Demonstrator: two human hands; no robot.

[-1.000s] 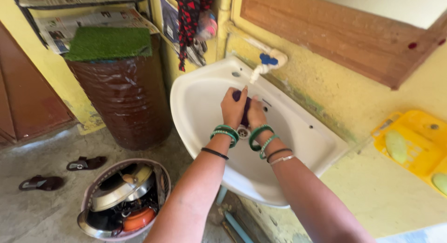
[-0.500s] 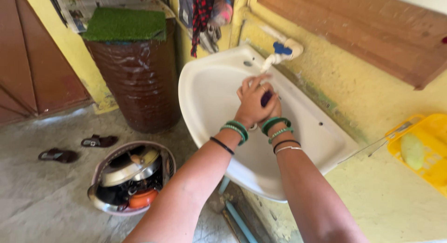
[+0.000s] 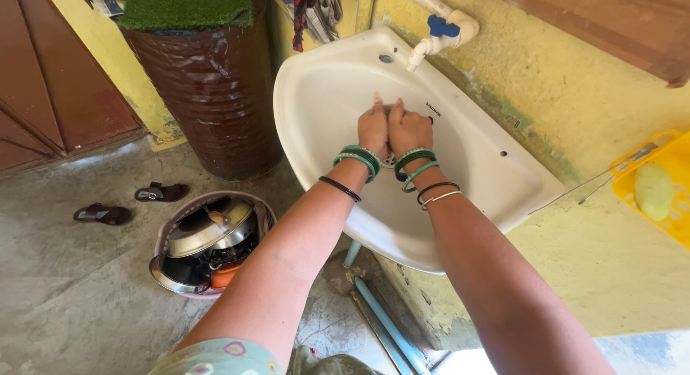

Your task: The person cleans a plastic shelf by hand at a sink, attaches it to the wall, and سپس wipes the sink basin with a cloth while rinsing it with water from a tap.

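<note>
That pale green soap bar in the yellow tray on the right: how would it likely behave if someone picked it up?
The soap bar looks smooth and rounded, so it would probably be slippery, the more so with wet fingers. It appears solid, so likely stiff and fairly dense for its size. Lying flat in the yellow tray, it seems unlikely to roll.

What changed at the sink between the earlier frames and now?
A second ago both hands rubbed a dark purple item in the basin; half a second ago the left hand lay over the right hand. Now they sit side by side above the drain, backs up, and the purple item is out of sight. The view has shifted too. The white basin, the tap and the basket of pots stayed put.
</note>
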